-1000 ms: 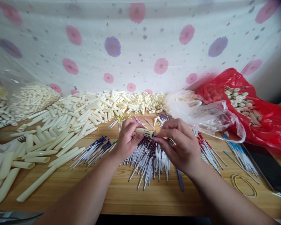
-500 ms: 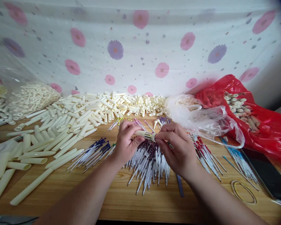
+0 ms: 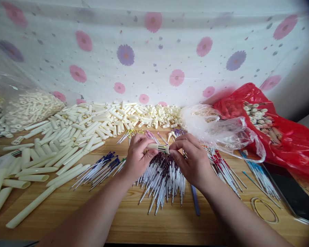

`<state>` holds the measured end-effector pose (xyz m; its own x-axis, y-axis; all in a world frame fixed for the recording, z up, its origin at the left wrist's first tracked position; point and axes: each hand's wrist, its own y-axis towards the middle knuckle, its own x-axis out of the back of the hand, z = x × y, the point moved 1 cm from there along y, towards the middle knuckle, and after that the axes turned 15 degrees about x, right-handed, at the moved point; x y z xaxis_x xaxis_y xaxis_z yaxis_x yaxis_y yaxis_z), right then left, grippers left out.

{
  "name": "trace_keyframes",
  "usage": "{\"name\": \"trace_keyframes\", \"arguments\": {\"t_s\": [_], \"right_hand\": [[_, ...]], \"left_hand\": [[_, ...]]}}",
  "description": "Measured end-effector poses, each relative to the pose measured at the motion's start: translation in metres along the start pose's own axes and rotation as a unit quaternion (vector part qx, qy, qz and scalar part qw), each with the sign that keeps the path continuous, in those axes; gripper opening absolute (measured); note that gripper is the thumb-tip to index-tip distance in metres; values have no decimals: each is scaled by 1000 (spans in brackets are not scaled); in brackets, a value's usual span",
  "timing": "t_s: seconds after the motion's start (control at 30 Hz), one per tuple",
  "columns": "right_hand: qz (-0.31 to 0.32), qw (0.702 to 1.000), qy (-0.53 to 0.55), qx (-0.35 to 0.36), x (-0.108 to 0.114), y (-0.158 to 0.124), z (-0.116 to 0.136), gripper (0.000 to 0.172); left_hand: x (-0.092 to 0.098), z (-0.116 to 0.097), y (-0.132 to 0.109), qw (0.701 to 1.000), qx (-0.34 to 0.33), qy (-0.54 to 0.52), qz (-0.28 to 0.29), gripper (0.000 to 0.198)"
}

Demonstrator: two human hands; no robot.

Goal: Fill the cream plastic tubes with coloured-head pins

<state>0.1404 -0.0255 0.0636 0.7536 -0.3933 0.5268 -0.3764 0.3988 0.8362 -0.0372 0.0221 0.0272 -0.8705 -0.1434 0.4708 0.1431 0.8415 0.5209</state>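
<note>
Between my two hands lies a cream multicolour pen (image 3: 161, 148) with dark slots near its right end, held level. My left hand (image 3: 140, 154) is closed around its plain left part, thumb below. The fingertips of my right hand (image 3: 189, 156) pinch its slotted right end. Whether those fingers also hold a smaller part is hidden. Below the pen a fan of white pen refills (image 3: 161, 185) with dark maroon tips covers the wood. Blue-tipped refills (image 3: 100, 168) lie left of my left hand, and red-tipped refills (image 3: 225, 168) are right of my right hand.
Many cream pen tubes (image 3: 41, 168) cover the left side of the table (image 3: 134, 223). Slotted pen pieces (image 3: 159, 115) are heaped at the back. A clear bag (image 3: 221, 132) and a red bag (image 3: 288, 151) stand at right, near a phone (image 3: 293, 192) and rubber bands (image 3: 265, 210).
Both hands keep their hold on the pen, which sits almost where it was. My right fingers have shifted slightly at its end. The whole view has moved a little.
</note>
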Motion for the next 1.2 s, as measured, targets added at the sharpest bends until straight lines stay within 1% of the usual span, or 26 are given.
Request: {"name": "trace_keyframes", "arguments": {"t_s": [0.13, 0.23, 0.33, 0.4, 0.47, 0.57, 0.63, 0.8, 0.87, 0.97, 1.03, 1.1, 1.13, 1.2], "right_hand": [[18, 999, -37, -28, -3, 0, 1, 9], [6, 999, -33, -35, -5, 1, 3, 12], [-19, 998, 3, -64, -8, 0, 4, 13], [-34, 994, 34, -103, -11, -1, 4, 13], [-49, 984, 72, -154, -14, -3, 3, 12], [-77, 963, 135, -222, -19, -6, 2, 12], [-92, 953, 162, -237, -21, -7, 2, 14], [-112, 944, 192, -242, -18, -7, 3, 12], [-120, 932, 211, -270, -18, -8, 2, 12], [-137, 899, 262, -322, -21, -10, -1, 15], [-156, 874, 296, -353, -24, -11, -2, 18], [-170, 852, 319, -379, -26, -10, -4, 20], [-171, 846, 325, -386, -27, -10, -5, 21], [-158, 851, 321, -384, -25, -8, -6, 21]], "left_hand": [[0, 2, 1, 1000, 9, 22, -6, 47], [-1, 4, 1, 999, 11, 35, -4, 48], [-2, 5, 1, 999, 8, 43, -8, 49], [-2, 6, 1, 998, 8, 52, -16, 50], [-2, 6, 2, 997, 6, 69, -29, 51], [-1, 6, 2, 993, 5, 103, -57, 49], [0, 7, 2, 990, 5, 124, -74, 48], [2, 8, 2, 981, -4, 166, -102, 46], [2, 7, 1, 979, -6, 173, -104, 46], [1, 6, 1, 981, 1, 165, -102, 45], [0, 6, 1, 985, 9, 145, -90, 44], [-1, 6, 1, 991, 17, 117, -65, 42], [-2, 6, 2, 993, 21, 104, -52, 40], [-3, 8, 2, 996, 30, 82, -32, 37]]}}
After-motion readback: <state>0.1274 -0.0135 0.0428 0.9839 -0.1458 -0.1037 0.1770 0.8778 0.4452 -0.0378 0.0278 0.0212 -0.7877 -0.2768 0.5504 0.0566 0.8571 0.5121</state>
